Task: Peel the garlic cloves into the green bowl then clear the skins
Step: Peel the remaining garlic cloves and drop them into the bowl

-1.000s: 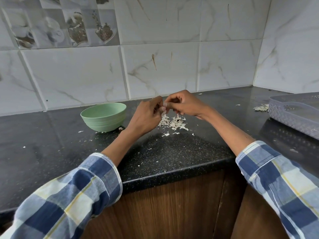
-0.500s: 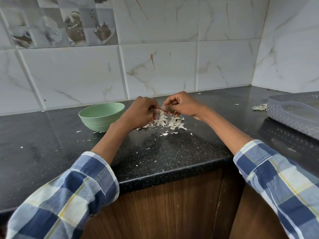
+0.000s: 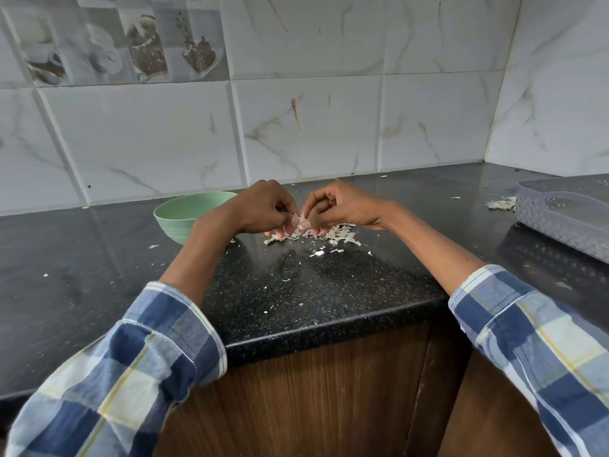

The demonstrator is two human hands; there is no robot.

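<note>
A: Nearest the camera: plaid sleeves (image 3: 131,367) at both lower corners, over the wooden cabinet front (image 3: 323,390) under the counter edge.

B: And on the black speckled countertop (image 3: 313,291) beyond?

A: Tiny white flecks scattered across the near part. Further in, a loose heap of garlic skins (image 3: 336,237), right of centre.

B: Above the heap?

A: Both hands, close together, fingertips meeting just over its left end. Left hand (image 3: 260,209): fingers curled, pinching a garlic clove (image 3: 301,221), pinkish-white, between thumb and fingers. Right hand (image 3: 342,206): fingers curled too, thumb and forefinger nipping the same clove from the right side. Hard to tell skin from clove at the pinch.

B: The bowl?

A: Green bowl (image 3: 179,216), left of the left hand, just behind that wrist, upright on the counter. Contents out of sight from here.

B: To the right?

A: Grey perforated plastic tray (image 3: 566,219) at the right edge, well apart from the hands. Just left of it, a second small patch of skin scraps (image 3: 501,203).

B: Farthest back?

A: Marbled white wall tiles (image 3: 329,127), with a row of picture tiles (image 3: 125,41) at the upper left.
</note>
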